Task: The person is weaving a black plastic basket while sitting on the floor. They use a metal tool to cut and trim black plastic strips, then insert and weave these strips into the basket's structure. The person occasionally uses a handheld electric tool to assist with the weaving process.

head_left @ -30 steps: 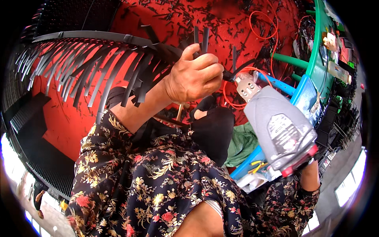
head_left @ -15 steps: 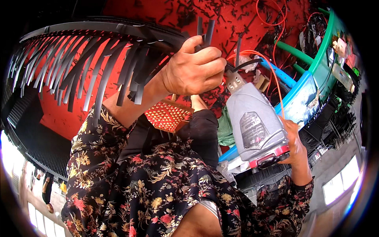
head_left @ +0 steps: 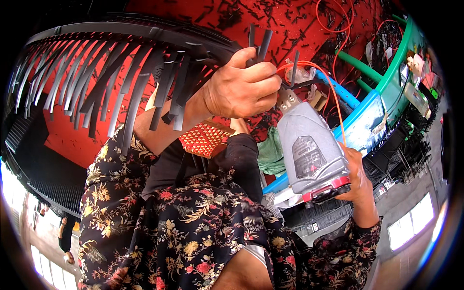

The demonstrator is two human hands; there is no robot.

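My left hand (head_left: 246, 86) is closed around the right end of a curved black frame (head_left: 106, 30), with short black strip ends poking up past the fingers. Many flat black plastic strips (head_left: 131, 104) hang from the frame over my left forearm. In my right hand (head_left: 356, 175) is a grey and red air stapler (head_left: 313, 152), gripped from behind its head. Its metal nose (head_left: 287, 98) points up and sits close beside my left fingers, near a black strip; whether it touches is hidden. An orange air hose (head_left: 334, 92) runs near the stapler.
Cut black strip scraps lie over the red floor (head_left: 193, 10). A woven red and cream seat (head_left: 205, 139) stands by my legs. On the right are a blue and green curved frame (head_left: 360, 123), a green cloth (head_left: 270, 153) and heaped small items. Another person (head_left: 66, 234) is far left.
My left hand and the frame's end have shifted slightly right and down. The hanging strips have swung a little. The stapler stays close to the left hand, its body barely moved.
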